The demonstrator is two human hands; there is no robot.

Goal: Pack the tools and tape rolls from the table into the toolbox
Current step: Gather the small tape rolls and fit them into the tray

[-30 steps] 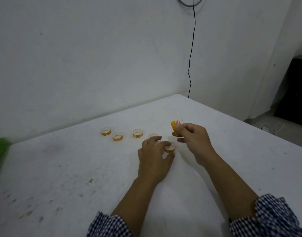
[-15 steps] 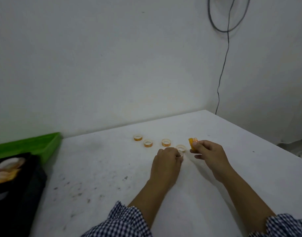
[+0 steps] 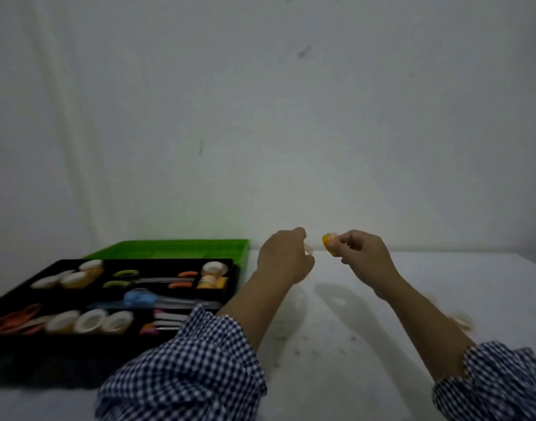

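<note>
My left hand [image 3: 283,259] is raised above the white table [image 3: 336,344] and pinches a small clear tape roll [image 3: 308,249], mostly hidden by its fingers. Just to its right, my right hand [image 3: 362,258] pinches an orange tape roll [image 3: 329,242] between thumb and fingers. The black toolbox tray [image 3: 169,262] lies open at the left. It holds several tape rolls [image 3: 89,320], blue scissors [image 3: 139,297], orange scissors [image 3: 14,319] and green-handled scissors [image 3: 125,273]. A blurred tape roll [image 3: 461,319] lies on the table behind my right forearm.
A green tray [image 3: 169,247] sits behind the toolbox against the grey wall [image 3: 260,117]. The table's right edge shows at the far right. My checked sleeves [image 3: 184,369] fill the lower frame.
The view has swung left, bringing the toolbox into sight. Both hands have lifted off the table, each carrying a tape roll, and moved toward the toolbox side.
</note>
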